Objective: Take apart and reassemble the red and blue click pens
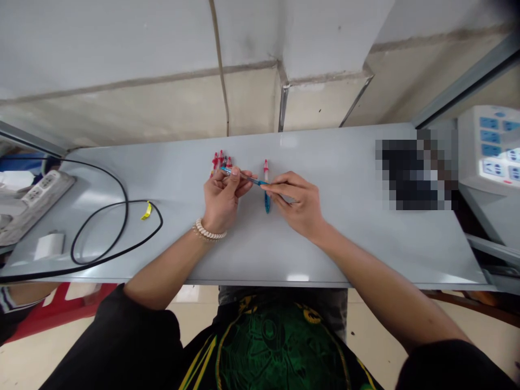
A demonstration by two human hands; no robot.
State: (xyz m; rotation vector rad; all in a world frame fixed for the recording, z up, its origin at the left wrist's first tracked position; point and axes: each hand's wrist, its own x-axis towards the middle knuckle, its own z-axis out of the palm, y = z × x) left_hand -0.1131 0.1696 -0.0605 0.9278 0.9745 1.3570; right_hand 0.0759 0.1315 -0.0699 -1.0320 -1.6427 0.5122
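The left hand (221, 199) and right hand (296, 206) pinch opposite ends of a blue pen (254, 180), likely to steady it above the worktop (357, 233).

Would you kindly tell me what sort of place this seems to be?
Probably an indoor workroom: a grey table stands near a wall, a power strip sits at its left end, and a black cable lies looped on the table.
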